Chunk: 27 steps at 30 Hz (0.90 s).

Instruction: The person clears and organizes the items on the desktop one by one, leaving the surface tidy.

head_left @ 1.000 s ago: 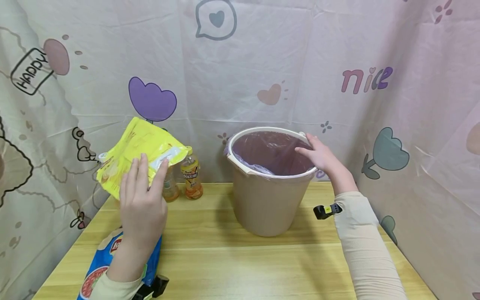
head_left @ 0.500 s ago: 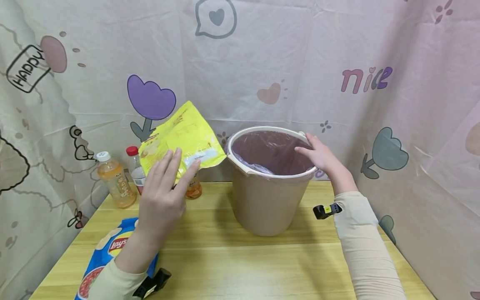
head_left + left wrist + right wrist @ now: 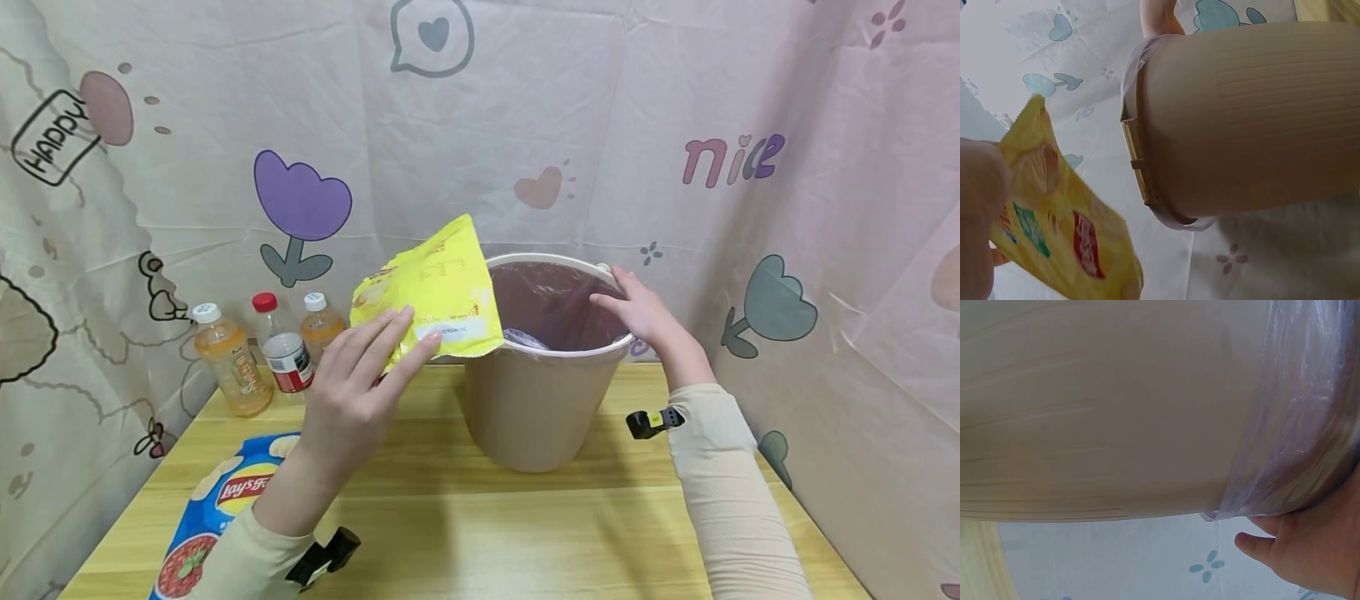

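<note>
A bright yellow chip bag (image 3: 450, 287) is pinched between the thumb and fingers of my left hand (image 3: 352, 400). It hangs above the table, its right corner overlapping the left rim of the beige trash bin (image 3: 536, 408) in the head view. From the left wrist, the bag's printed front (image 3: 1060, 219) shows, with the bin beyond it. A thin translucent purple liner (image 3: 1297, 406) folds over the bin's rim. My right hand (image 3: 645, 312) holds the bin's right rim, thumb over the opening and other fingers along the outside.
Three bottles stand at the back left: one with orange drink (image 3: 234, 367), a red-capped one (image 3: 281, 342) and a white-capped one (image 3: 321, 321). A blue Lay's bag (image 3: 225, 492) lies at the front left, partly behind my left forearm. A printed curtain (image 3: 465, 150) surrounds the wooden table (image 3: 540, 533).
My left hand has carried the yellow chip bag rightward from over the bottles to the bin's left rim, uncovering the bottles at left. The right hand and bin have stayed in place.
</note>
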Tool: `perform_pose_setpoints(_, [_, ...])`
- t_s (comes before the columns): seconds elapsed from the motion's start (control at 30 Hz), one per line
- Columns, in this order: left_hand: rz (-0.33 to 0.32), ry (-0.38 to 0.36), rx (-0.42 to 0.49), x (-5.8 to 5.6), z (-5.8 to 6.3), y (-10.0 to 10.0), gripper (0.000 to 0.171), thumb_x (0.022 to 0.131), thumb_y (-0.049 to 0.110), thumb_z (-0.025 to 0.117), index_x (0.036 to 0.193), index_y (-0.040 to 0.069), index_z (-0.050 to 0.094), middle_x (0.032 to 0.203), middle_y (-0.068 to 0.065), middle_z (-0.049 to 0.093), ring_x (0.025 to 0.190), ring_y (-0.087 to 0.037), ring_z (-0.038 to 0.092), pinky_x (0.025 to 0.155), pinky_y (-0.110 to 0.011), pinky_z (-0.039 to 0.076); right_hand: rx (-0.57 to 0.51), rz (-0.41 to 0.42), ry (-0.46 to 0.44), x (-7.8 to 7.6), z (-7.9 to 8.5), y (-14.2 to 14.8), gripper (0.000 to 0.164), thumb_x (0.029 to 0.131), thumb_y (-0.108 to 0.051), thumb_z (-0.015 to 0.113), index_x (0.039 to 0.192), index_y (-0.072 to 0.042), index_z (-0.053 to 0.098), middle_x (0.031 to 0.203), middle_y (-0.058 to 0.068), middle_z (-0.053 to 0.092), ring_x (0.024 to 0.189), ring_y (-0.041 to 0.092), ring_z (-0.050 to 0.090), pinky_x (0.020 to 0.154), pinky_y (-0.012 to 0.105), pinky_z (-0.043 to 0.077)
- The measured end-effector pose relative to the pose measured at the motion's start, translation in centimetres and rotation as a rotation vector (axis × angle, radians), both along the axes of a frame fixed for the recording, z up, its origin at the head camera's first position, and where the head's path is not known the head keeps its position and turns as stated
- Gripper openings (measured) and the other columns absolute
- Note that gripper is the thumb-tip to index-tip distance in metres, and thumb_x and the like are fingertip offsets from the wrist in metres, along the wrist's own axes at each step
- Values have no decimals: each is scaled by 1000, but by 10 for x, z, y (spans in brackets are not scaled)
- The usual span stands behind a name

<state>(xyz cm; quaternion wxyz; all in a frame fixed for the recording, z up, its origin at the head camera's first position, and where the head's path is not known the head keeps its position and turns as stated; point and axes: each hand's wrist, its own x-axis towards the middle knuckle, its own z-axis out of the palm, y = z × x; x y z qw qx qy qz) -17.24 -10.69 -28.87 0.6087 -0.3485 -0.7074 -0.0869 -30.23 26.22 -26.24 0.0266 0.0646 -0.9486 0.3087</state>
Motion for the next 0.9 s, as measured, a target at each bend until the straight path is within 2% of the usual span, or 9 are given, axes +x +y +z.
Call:
perform_pose_setpoints(0.17, [-84, 90, -75, -2, 6, 7, 26, 98, 4, 52, 114, 9, 71, 115, -12, 72, 101, -32, 68, 82, -47, 52, -2, -1, -3, -2, -1, 1, 84, 96, -59, 42, 158, -16, 4, 165, 13, -2, 152, 36, -7, 117, 66, 3])
perform_pose_setpoints(0.4, [-138, 122, -168, -6, 4, 11, 24, 99, 8, 53, 112, 11, 72, 110, -5, 74, 100, -27, 68, 81, -43, 51, 2, -5, -10, -2, -1, 0, 84, 96, -59, 41, 158, -17, 2, 165, 13, -3, 152, 36, -7, 117, 66, 4])
perform_pose_setpoints(0.6, [-174, 150, -147, -18, 1, 11, 19, 96, 9, 58, 106, 11, 74, 101, -5, 75, 89, -26, 66, 77, -43, 49, 0, -13, -7, -2, -1, 0, 84, 96, -59, 41, 158, -16, 3, 165, 13, -3, 152, 35, -7, 117, 66, 4])
perform_pose_setpoints(0.73, [-163, 121, -113, -25, 0, 12, 17, 95, 13, 60, 105, 11, 75, 96, -6, 75, 85, -27, 64, 77, -43, 48, 10, -13, -5, -4, 0, 0, 84, 96, -58, 41, 158, -16, 3, 165, 13, -2, 152, 35, -7, 117, 66, 4])
perform_pose_setpoints(0.9, [-171, 86, -69, -34, 5, 20, 15, 93, 13, 63, 102, 11, 75, 95, -5, 75, 87, -27, 64, 78, -44, 46, 19, -11, -10, -6, -1, 1, 82, 97, -54, 42, 158, -15, 3, 165, 13, -3, 152, 36, -7, 117, 66, 4])
